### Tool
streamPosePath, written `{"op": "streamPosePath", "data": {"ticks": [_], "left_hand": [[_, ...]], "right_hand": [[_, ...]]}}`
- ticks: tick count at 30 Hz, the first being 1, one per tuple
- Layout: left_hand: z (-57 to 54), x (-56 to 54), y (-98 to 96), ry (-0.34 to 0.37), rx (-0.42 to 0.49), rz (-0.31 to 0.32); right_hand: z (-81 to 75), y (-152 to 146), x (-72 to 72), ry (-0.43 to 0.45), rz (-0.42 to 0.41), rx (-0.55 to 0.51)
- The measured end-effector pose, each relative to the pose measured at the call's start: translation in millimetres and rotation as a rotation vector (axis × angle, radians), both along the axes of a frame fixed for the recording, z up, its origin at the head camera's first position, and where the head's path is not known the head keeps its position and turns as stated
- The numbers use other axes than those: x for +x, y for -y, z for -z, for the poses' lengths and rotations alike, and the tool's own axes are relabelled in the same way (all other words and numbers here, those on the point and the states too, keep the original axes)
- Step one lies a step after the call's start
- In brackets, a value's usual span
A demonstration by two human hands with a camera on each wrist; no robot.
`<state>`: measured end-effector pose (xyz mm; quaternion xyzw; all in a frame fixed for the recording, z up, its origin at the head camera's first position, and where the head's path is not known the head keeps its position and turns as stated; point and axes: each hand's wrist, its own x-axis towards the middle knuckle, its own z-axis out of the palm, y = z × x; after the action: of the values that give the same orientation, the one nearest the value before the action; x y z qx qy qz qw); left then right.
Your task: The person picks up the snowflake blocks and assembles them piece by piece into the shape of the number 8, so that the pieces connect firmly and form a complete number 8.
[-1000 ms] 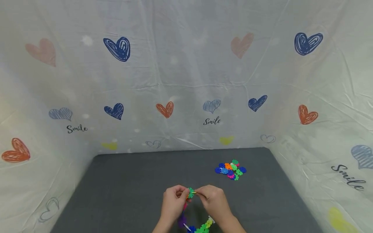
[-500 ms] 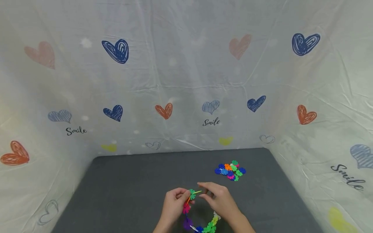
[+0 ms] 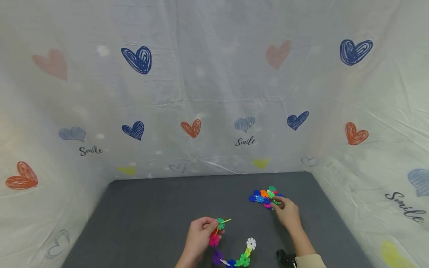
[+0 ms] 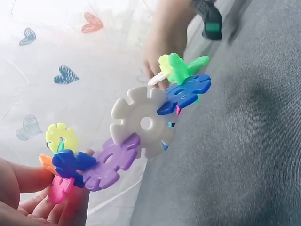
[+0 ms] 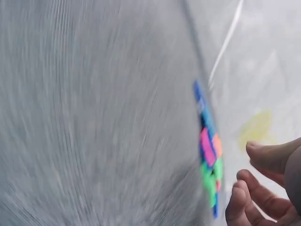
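Observation:
My left hand (image 3: 200, 234) pinches one end of a chain of interlocking notched plastic discs. At that end are a green disc (image 3: 221, 223), a yellow disc seen edge-on (image 3: 227, 220) and a pink disc (image 3: 214, 240). The chain curves below through a purple disc (image 4: 106, 169) and a large white disc (image 4: 126, 117) to a white disc (image 3: 251, 243) at its free end. My right hand (image 3: 289, 215) is at the near right side of a loose disc pile (image 3: 264, 195). In the right wrist view its thumb and fingers are apart, with nothing between them.
The dark grey table (image 3: 161, 208) is enclosed by a pale sheet (image 3: 214, 82) printed with hearts and "Smile". A black device (image 3: 285, 257) is strapped at my right wrist beside a beige sleeve (image 3: 310, 260).
My right hand has let go of the yellow disc at the chain's end and moved right and away to the pile. The left hand stays nearly in place, holding the chain.

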<state>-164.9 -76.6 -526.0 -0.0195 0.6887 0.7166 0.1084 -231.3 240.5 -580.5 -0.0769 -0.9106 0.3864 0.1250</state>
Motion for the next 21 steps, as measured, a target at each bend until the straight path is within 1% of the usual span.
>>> {"op": "streamPosePath", "data": {"ticks": [3,5,8,12,15,21], "left_hand": [[-1.2,0.2,-3.2,-0.003,0.011,0.024],[-1.2,-0.6,-4.2,0.000,0.013,0.021],[-1.2,-1.6,-3.9,0.002,0.013,0.009],[-0.8,-1.9,-2.2,0.004,0.015,0.006],[0.1,-1.9,-1.0,0.003,0.017,0.013],[2.1,-1.5,1.0,-0.003,0.004,0.020]], "right_hand": [[10.6,-6,-8.2,0.045,0.005,0.033],[15.8,-4,-14.2,0.072,-0.009,0.060],[19.6,3,-21.1,0.095,-0.020,0.103],[19.9,11,-24.5,0.108,0.009,0.155],[18.6,14,-23.1,0.115,0.038,0.144],[17.1,14,-15.4,0.086,0.074,0.043]]}}
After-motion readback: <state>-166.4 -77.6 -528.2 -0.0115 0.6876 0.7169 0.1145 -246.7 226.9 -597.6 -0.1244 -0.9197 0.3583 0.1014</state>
